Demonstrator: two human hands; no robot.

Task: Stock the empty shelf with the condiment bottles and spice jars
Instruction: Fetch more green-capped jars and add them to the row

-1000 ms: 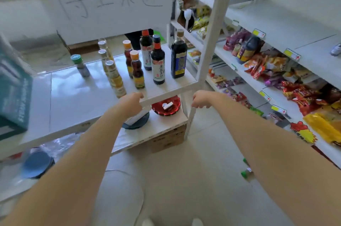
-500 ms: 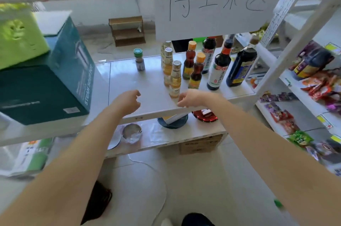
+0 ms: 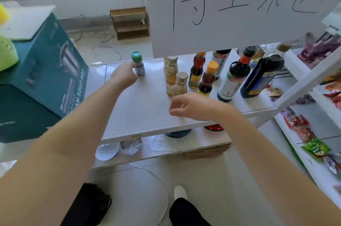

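A small spice jar (image 3: 138, 65) with a green cap stands alone at the back left of the white shelf board (image 3: 147, 115). My left hand (image 3: 123, 76) reaches it, its fingers curling round the jar's lower left side. To the right stand several condiment bottles: two pale yellow bottles (image 3: 172, 74), two orange-capped bottles (image 3: 207, 80), a soy sauce bottle (image 3: 232, 81) and a large dark bottle (image 3: 262, 76). My right hand (image 3: 186, 106) hovers over the board's front edge, just in front of the yellow bottles, loosely curled and holding nothing.
A teal soup-pot box (image 3: 46, 70) stands at the left end of the shelf. A handwritten paper sign (image 3: 239, 8) hangs above and hides the bottle tops behind it. Snack packets fill the shelves (image 3: 313, 133) on the right. Bowls (image 3: 107, 151) lie on the lower board.
My left hand has moved from the board's front edge back to the green-capped jar. My right hand lifted slightly and stayed near the yellow bottles. The view has come closer and turned left.
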